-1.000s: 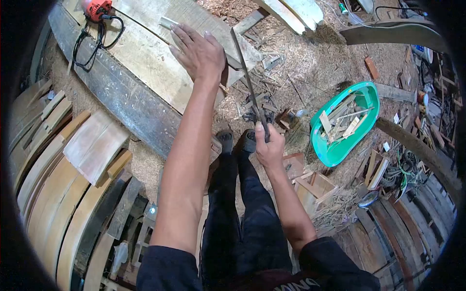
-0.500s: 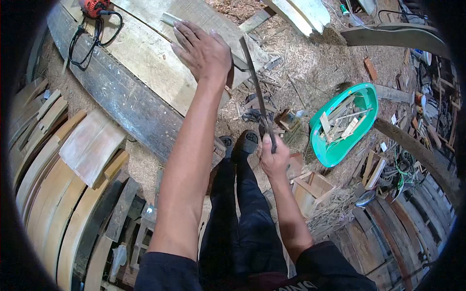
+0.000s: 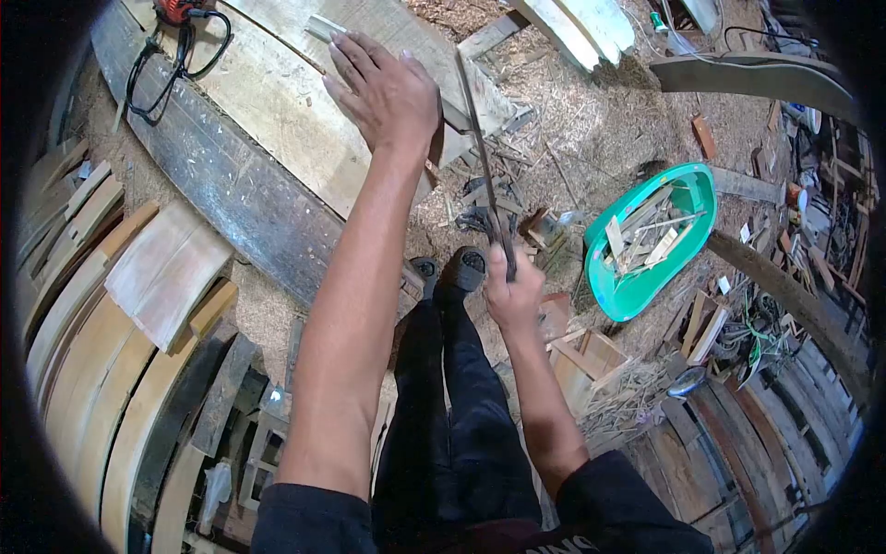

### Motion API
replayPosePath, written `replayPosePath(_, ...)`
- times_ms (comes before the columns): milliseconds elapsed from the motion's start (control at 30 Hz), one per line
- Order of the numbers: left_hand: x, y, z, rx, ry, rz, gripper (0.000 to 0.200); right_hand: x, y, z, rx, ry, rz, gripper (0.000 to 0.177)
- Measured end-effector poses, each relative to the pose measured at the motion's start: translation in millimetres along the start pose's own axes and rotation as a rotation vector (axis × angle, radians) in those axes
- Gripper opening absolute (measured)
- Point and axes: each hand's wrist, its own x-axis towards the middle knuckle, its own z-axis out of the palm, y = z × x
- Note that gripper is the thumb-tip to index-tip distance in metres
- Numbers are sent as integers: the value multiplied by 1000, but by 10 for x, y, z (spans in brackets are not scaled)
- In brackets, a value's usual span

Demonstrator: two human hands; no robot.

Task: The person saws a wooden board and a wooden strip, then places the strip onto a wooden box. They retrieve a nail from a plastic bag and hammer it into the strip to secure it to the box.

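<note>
My left hand [image 3: 392,97] lies palm down with its fingers stretched out, pressing on a short strip of wood [image 3: 321,25] on the plank-topped bench [image 3: 286,120]. The strip's far end shows beyond the fingers; the rest is under the hand. In my right hand [image 3: 513,288] is the dark handle of what looks like a handsaw [image 3: 482,148], seen nearly edge-on. Its thin blade points away from me, just right of my left hand and beside the wood at the bench's end. Whether the blade touches the wood cannot be made out.
A green tub [image 3: 604,288] of wood scraps stands on the shaving-strewn floor at right. A red power tool [image 3: 175,9] with a black cord rests on the bench's far left. Stacked curved boards [image 3: 120,379] are at left, and a wooden box [image 3: 591,365] is near my right forearm.
My right hand and the saw have shifted slightly away from me, the blade tip now higher in view. My left hand stays in place on the wood.
</note>
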Motion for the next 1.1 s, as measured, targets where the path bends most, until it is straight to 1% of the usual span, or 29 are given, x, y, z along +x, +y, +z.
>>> replayPosePath(33, -24, -7, 3, 15, 2, 7, 70, -158, 55, -45, 71, 9, 32, 29)
replayPosePath(133, -22, 0, 21, 26, 9, 1, 70, -110, 37, -77, 64, 1, 35, 28)
replayPosePath(167, -13, 11, 26, 16, 17, 9, 70, 90, -80, -46, 73, -9, 13, 28)
replayPosePath(267, -8, 9, 17, 9, 27, 4, 70, 272, -107, 63, 83, -12, -42, 27)
replayPosePath(300, -6, 13, 18, 14, 26, 1, 70, 166, -48, 40, 18, -1, -76, 29)
replayPosePath(367, -12, -5, 7, 23, 28, 4, 70, -127, -64, -67, 115, 21, -6, 29)
replayPosePath(400, 8, -9, 15, 26, 46, 5, 70, -142, -49, -88, 166, 27, 15, 29)
replayPosePath(467, -31, 17, 41, 15, 43, 14, 70, -21, 23, -49, 116, 21, 7, 29)
replayPosePath(533, -30, 2, 10, 9, 33, 1, 71, 154, 25, 3, 52, -31, -25, 29)
replayPosePath(567, -20, -6, 12, 11, 34, -6, 71, 141, 97, 9, 9, -41, -49, 29)
replayPosePath(633, -21, 4, 11, 13, 27, -9, 71, -85, 214, -25, 31, -23, -48, 29)
replayPosePath(700, -14, -6, 35, 20, 51, 8, 71, -188, 87, -63, 96, 46, -39, 31)
replayPosePath(733, -20, -13, 53, 24, 62, 12, 71, -111, 83, -52, 104, 28, -34, 32)
replayPosePath(800, -23, 12, 28, 15, 23, -14, 71, 82, -24, -32, 119, 3, 4, 34)
replayPosePath(833, -16, 12, 12, 13, 17, -14, 72, 177, -142, -61, 128, -19, 70, 37)
replayPosePath(867, -24, 10, -1, 12, 9, -11, 72, 148, -174, -87, 212, 11, 79, 38)
replayPosePath(933, -3, 45, -59, -66, -73, -55, 74, 99, -232, -166, 387, 77, 88, 38)
replayPosePath(967, 14, 47, -110, -102, -116, -79, 74, -12, -191, -270, 390, 87, 97, 37)
replayPosePath(1033, -21, 47, -358, -125, -176, 55, 73, -280, -147, -572, 318, 67, 96, 36)
replayPosePath(1067, -48, 44, -470, -140, -205, 125, 73, -432, -166, -753, 216, 34, 139, 35)
replayPosePath(1100, -93, -37, -474, -219, -208, 276, 65, -580, -175, -938, 114, 10, 180, 35)
